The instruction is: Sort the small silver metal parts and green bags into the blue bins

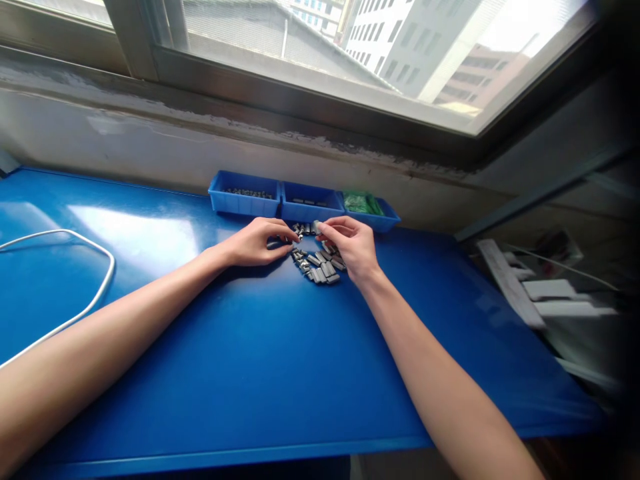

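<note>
My left hand rests low over the table, its fingers curled and its thumb close to the fingertips. A small shiny metal piece shows at those fingertips; whether it is gripped is too small to tell. Between thumb and fingers, my right hand pinches a small pale grey metal piece. Below and between both hands lies a loose ring of parts: short screw-like metal pieces on the left, grey bar-shaped pieces at the front and right. The right fingers partly cover the ring.
Three joined blue bins stand behind the hands: one with small metal parts, one with dark bars, one with green plastic packets. A white cable curves across the blue table. White objects sit beyond its right edge.
</note>
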A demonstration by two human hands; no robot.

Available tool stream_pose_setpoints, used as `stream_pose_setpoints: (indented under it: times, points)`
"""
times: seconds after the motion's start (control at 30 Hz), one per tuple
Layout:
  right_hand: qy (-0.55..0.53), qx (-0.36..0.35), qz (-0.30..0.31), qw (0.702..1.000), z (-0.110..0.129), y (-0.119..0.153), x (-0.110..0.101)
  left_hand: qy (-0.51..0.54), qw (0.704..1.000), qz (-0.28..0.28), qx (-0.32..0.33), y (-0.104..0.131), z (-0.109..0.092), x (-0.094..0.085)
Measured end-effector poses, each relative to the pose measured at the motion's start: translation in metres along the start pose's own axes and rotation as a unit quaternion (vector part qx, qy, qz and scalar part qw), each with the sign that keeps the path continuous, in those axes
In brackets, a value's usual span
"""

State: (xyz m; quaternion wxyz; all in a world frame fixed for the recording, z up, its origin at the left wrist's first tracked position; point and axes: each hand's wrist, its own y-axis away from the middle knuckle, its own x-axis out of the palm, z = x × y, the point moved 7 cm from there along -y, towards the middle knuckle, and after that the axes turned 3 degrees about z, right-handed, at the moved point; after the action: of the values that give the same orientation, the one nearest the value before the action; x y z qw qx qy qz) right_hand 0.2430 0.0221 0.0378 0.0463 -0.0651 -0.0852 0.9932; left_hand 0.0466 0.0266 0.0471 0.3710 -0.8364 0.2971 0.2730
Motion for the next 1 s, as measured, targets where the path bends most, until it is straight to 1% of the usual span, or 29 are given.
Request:
stream_pose_setpoints:
  times: [0.07, 0.13, 0.23, 0.33, 0.43, 0.53, 0.63, 0.7, 0.73, 0.8, 0.83, 0.87, 0.93, 1.0]
  points:
    - [-0.086, 0.044, -0.019, 0.995, -0.004, -0.003, -0.001, 0.004, 1.000, 0.011, 0.007, 0.000, -0.001, 0.001]
    - [-0.158, 0.083, -0.025, 0.984, -0.006, -0.006, 0.001, 0.007, 1.000, 0.022, 0.013, 0.000, -0.002, 0.002]
    - [-0.210, 0.116, -0.047, 0.970, -0.009, -0.014, 0.002, 0.005, 0.999, 0.034, 0.021, 0.000, -0.002, 0.003]
    - [-0.227, 0.109, -0.084, 0.964, -0.012, -0.026, -0.001, -0.001, 0.999, 0.036, 0.027, 0.000, -0.002, 0.004]
    - [-0.224, 0.075, -0.092, 0.967, -0.013, -0.035, -0.005, 0.000, 0.999, 0.036, 0.025, 0.000, -0.002, 0.004]
    - [-0.207, 0.056, -0.088, 0.973, -0.016, -0.034, -0.010, 0.005, 0.999, 0.039, 0.022, 0.000, -0.002, 0.004]
    - [-0.191, 0.051, -0.094, 0.976, -0.017, -0.027, -0.017, 0.008, 0.999, 0.039, 0.022, 0.000, -0.002, 0.004]
    - [-0.146, 0.032, -0.091, 0.985, -0.013, -0.021, -0.020, 0.011, 0.999, 0.037, 0.023, 0.000, -0.002, 0.003]
    - [-0.106, 0.013, -0.086, 0.991, -0.009, -0.017, -0.021, 0.013, 0.999, 0.036, 0.025, 0.000, -0.001, 0.003]
    - [0.006, -0.043, -0.074, 0.996, 0.001, -0.010, -0.021, 0.018, 0.999, 0.036, 0.025, 0.000, 0.000, 0.003]
    - [0.072, -0.074, -0.067, 0.992, 0.006, -0.006, -0.019, 0.019, 0.999, 0.037, 0.024, 0.000, 0.000, 0.003]
    - [0.137, -0.104, -0.061, 0.983, 0.010, -0.002, -0.016, 0.019, 0.999, 0.037, 0.022, 0.000, 0.001, 0.003]
    - [0.243, -0.157, -0.053, 0.956, 0.017, 0.006, -0.008, 0.018, 0.999, 0.037, 0.010, -0.001, 0.002, 0.003]
    - [0.301, -0.204, -0.048, 0.930, 0.021, 0.011, 0.000, 0.024, 0.999, 0.035, -0.011, -0.001, 0.004, 0.002]
